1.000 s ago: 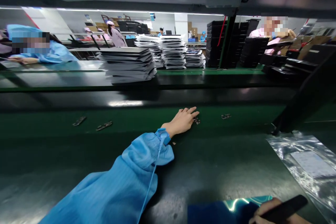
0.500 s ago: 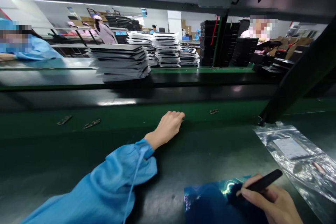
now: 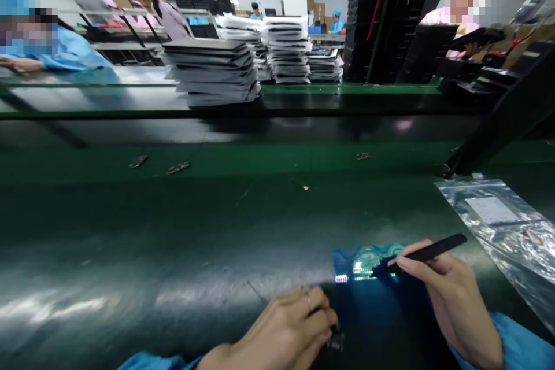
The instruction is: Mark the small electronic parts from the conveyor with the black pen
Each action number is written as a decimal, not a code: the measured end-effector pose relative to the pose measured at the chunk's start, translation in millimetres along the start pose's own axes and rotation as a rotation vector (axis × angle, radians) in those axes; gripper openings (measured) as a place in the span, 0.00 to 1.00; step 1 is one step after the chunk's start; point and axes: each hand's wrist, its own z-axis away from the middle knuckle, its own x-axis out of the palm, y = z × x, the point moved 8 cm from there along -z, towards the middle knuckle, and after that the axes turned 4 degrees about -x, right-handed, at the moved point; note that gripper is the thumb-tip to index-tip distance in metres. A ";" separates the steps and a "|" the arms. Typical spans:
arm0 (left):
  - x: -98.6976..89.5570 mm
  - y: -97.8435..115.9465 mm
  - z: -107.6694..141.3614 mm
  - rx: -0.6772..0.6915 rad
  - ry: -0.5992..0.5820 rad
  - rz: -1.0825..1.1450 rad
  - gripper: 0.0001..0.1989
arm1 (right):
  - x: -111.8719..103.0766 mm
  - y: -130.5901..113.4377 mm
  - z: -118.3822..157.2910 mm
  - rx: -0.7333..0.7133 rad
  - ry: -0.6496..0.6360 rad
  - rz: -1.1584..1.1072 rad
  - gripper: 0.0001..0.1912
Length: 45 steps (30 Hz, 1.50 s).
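Observation:
My left hand (image 3: pixel 290 324) is low in the middle, fingers curled, with a small dark piece (image 3: pixel 336 340) at its fingertips; its exact kind is unclear. That piece is beside the left edge of a shiny blue sheet (image 3: pixel 368 295) with rainbow reflections, lying on the green bench (image 3: pixel 195 231). Over the sheet's right side, my right hand (image 3: pixel 446 283) pinches a slim black tool, apparently tweezers (image 3: pixel 437 247), slanting down to the left. The tool's tip blends into a dark patch on the sheet.
Small metal parts (image 3: pixel 178 167) lie along the bench's back strip, near a tiny pale scrap (image 3: pixel 306 188). A clear zip bag (image 3: pixel 489 208) is at right, by a dark slanted post (image 3: pixel 498 121). Behind stand paper stacks (image 3: pixel 217 72) and black trays (image 3: pixel 366 34); co-workers sit beyond.
My left hand has come back from the bench's rear strip to the blue sheet's left edge, a small dark piece now showing in its fingers. The view has tilted down; my right hand still holds the tool.

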 end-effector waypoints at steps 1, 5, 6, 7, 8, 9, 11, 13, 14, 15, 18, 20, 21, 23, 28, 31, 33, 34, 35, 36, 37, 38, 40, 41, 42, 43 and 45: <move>-2.6 0.7 1.9 0.004 0.022 -0.042 0.11 | 6.7 0.1 3.0 0.004 -0.018 0.001 0.08; -11.8 9.2 12.1 0.102 0.063 -0.157 0.13 | 29.7 4.5 17.0 0.046 -0.064 0.032 0.10; -13.5 11.3 15.9 0.122 0.079 -0.183 0.14 | 35.7 6.2 20.9 0.063 -0.090 0.043 0.11; -14.2 13.0 20.0 0.135 0.089 -0.214 0.15 | 41.8 7.5 24.9 0.076 -0.120 0.050 0.11; -14.6 14.9 24.0 0.148 0.102 -0.246 0.16 | 47.7 8.5 28.9 0.087 -0.151 0.055 0.11; -14.2 16.7 27.6 0.160 0.112 -0.277 0.17 | 53.1 9.0 32.5 0.094 -0.178 0.058 0.10; -11.7 19.6 32.5 0.185 0.113 -0.329 0.18 | 61.3 8.4 37.9 0.093 -0.205 0.061 0.08; -8.5 21.3 34.2 0.207 0.096 -0.367 0.20 | 65.7 7.8 40.6 0.090 -0.199 0.070 0.07; -6.7 22.0 34.2 0.223 0.078 -0.380 0.20 | 66.6 7.7 41.1 0.087 -0.190 0.082 0.06; -5.3 22.7 34.1 0.241 0.061 -0.390 0.20 | 67.1 8.0 41.2 0.085 -0.184 0.096 0.06; -2.7 23.4 33.7 0.277 0.021 -0.413 0.19 | 65.6 10.0 40.7 0.080 -0.172 0.141 0.06; -1.6 23.3 34.0 0.284 0.005 -0.421 0.18 | 65.0 11.1 40.8 0.073 -0.188 0.158 0.06; -1.3 23.2 34.3 0.283 0.004 -0.423 0.18 | 64.6 11.4 41.1 0.071 -0.194 0.167 0.06; -0.8 23.6 35.0 0.284 0.006 -0.422 0.17 | 63.6 11.8 41.8 0.077 -0.195 0.188 0.06; -1.0 24.5 35.0 0.283 0.021 -0.419 0.17 | 62.4 11.3 43.8 0.121 -0.164 0.219 0.08; -2.0 24.0 33.9 0.273 0.024 -0.422 0.17 | 65.8 7.8 43.9 0.094 -0.189 0.193 0.05; -2.0 23.8 33.4 0.270 0.017 -0.425 0.17 | 67.0 6.2 43.7 0.074 -0.201 0.186 0.04; -2.3 24.0 33.4 0.272 0.018 -0.424 0.17 | 66.5 6.3 43.4 0.070 -0.197 0.193 0.04; -2.3 24.3 33.4 0.275 0.016 -0.419 0.17 | 66.1 6.4 43.0 0.064 -0.198 0.202 0.05; -2.6 24.4 33.5 0.275 0.017 -0.410 0.17 | 65.6 6.5 42.4 0.053 -0.200 0.211 0.05; -3.1 24.7 33.7 0.276 0.022 -0.399 0.17 | 64.8 6.4 41.6 0.038 -0.202 0.224 0.05; -3.5 24.6 33.8 0.274 0.025 -0.391 0.17 | 64.9 6.2 41.0 0.020 -0.218 0.235 0.05; -3.3 24.5 34.1 0.272 0.021 -0.382 0.17 | 65.1 6.6 40.2 -0.009 -0.251 0.253 0.05; -3.1 24.3 34.2 0.270 0.017 -0.384 0.17 | 64.7 7.5 40.0 -0.009 -0.260 0.259 0.05; -2.9 24.3 34.4 0.271 0.014 -0.386 0.17 | 64.8 8.2 40.1 -0.006 -0.268 0.260 0.05; -2.6 24.3 34.6 0.272 0.010 -0.389 0.17 | 65.2 8.4 40.6 -0.003 -0.273 0.257 0.05; -2.7 24.0 34.8 0.270 0.009 -0.390 0.17 | 64.5 8.0 41.6 0.018 -0.241 0.247 0.05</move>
